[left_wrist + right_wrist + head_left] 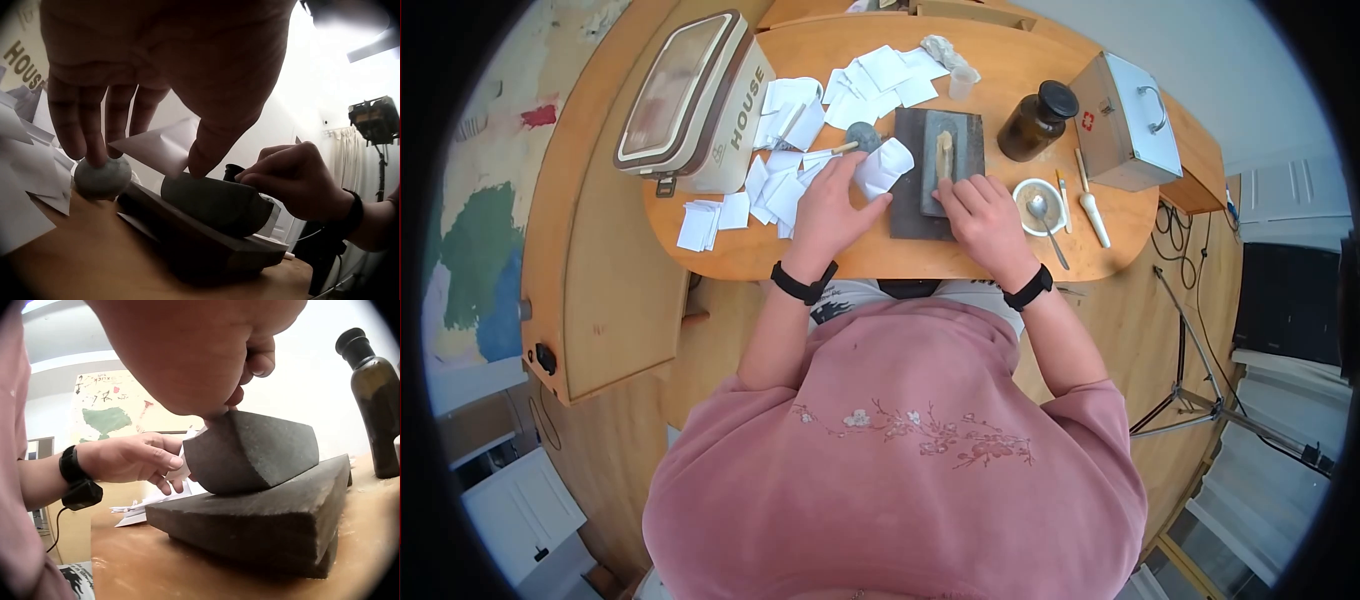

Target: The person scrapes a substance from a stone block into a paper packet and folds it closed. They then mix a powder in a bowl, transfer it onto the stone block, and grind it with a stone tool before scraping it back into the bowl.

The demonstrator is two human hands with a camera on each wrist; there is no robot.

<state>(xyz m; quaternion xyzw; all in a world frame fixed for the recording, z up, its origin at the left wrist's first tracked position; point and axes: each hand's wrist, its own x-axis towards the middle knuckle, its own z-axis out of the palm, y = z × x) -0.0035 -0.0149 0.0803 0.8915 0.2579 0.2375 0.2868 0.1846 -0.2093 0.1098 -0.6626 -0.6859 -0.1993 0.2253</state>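
The right hand (985, 222) bends its fingers at the six o'clock end of a grey block (970, 150), though I cannot tell whether it pinches the pale strip (944, 150) on top; the left hand (832, 212), toward eight o'clock, grasps a curled white paper (885, 168). The block rests on a dark slab (909, 190), with a white bowl (1019, 201) at four o'clock. Farther off are a brown bottle (1030, 130) at two and loose sheets (883, 70) at eleven.

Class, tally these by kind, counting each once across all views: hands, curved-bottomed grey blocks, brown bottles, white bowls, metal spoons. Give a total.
Left hand and right hand: 2
Curved-bottomed grey block: 1
Brown bottle: 1
White bowl: 1
Metal spoon: 1
Total: 6
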